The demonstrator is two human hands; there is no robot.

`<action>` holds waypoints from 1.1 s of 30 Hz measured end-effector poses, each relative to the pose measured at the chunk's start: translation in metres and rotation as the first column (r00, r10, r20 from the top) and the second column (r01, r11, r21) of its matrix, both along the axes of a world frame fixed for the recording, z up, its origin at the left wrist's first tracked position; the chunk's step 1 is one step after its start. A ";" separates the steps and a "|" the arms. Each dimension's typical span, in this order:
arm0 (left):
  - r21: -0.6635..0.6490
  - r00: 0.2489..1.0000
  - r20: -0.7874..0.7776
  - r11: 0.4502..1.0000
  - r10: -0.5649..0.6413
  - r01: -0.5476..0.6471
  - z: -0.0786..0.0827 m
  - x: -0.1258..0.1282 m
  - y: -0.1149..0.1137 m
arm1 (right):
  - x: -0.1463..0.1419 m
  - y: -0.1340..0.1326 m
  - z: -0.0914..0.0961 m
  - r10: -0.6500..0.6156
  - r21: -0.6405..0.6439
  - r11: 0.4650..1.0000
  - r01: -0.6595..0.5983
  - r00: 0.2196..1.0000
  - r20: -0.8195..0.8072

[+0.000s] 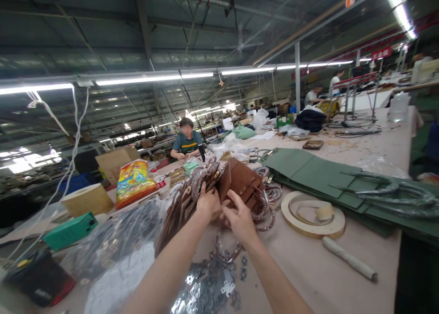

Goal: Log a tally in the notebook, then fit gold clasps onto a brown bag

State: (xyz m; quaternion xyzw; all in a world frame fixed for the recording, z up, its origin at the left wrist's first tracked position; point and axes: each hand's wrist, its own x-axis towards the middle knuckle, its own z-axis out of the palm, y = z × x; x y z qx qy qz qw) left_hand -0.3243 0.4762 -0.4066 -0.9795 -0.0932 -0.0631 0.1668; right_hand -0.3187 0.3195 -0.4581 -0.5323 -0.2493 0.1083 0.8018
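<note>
A stack of brown leather bag panels (178, 213) with plastic-wrapped handles stands in front of me. My left hand (207, 205) is closed on the edge of a brown leather panel at the stack's right side. Its fingertips are partly hidden. Beside it my right hand (240, 217) has its fingers apart, close to the front of another brown leather panel (242, 177) that leans to the right. Whether those fingertips touch the leather I cannot tell. Wrapped handles (269, 199) loop out past the right hand. Below my hands lies a heap of small metal plates (202, 284).
To the right lie a roll of tape (286, 213), a grey rod (350, 259) and stacked green panels (308, 172). Clear plastic bags (120, 241), a green box (70, 231) and a colourful packet (134, 183) are on the left. A co-worker (187, 140) sits across the table.
</note>
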 end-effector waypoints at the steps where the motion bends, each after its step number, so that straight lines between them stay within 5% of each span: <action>1: -0.006 1.000 0.028 1.000 0.010 -0.010 0.003 0.000 0.001 | 0.006 -0.006 0.000 -0.117 -0.039 0.992 0.119 0.991 0.059; 3: -0.024 0.996 0.078 0.999 0.034 -0.032 0.010 0.000 0.006 | 0.023 -0.024 -0.009 -0.426 -0.088 0.890 0.447 0.885 0.187; 5: -0.051 0.992 0.109 0.997 0.064 -0.059 0.016 0.001 0.011 | 0.040 -0.043 -0.026 -0.585 -0.183 0.734 0.654 0.745 0.320; 8: -0.107 0.985 0.126 0.989 0.119 -0.106 0.021 0.002 0.017 | 0.061 -0.067 -0.046 -0.455 -0.442 0.585 0.680 0.726 0.515; 10: -0.146 0.982 0.121 0.981 0.142 -0.124 0.022 0.003 0.020 | 0.070 -0.078 -0.048 -0.338 -0.542 0.547 0.638 0.761 0.553; 16: -0.236 0.981 0.105 0.962 0.163 -0.135 0.030 0.006 0.019 | 0.068 -0.070 -0.022 -0.259 -0.502 0.663 0.556 0.799 0.543; 22: -0.358 0.989 0.085 0.930 0.120 -0.082 0.050 0.015 0.013 | 0.017 -0.001 -0.011 -0.109 -0.390 0.859 0.332 0.862 0.495; 26: -0.385 0.991 0.055 0.918 0.122 -0.092 0.051 0.020 0.009 | -0.010 0.037 -0.005 -0.009 -0.357 0.915 0.191 0.891 0.454; 29: -0.355 0.981 0.077 0.924 0.177 -0.139 0.046 0.018 0.012 | -0.005 0.036 -0.003 0.087 -0.333 0.939 0.089 0.874 0.478; 32: -0.356 0.959 0.123 0.913 0.257 -0.199 0.046 0.015 0.021 | 0.027 0.007 -0.012 -0.075 -0.282 0.927 0.247 0.859 0.506; 33: -0.366 0.951 0.132 0.906 0.279 -0.215 0.047 0.015 0.025 | 0.042 -0.006 -0.017 -0.230 -0.292 0.861 0.417 0.831 0.506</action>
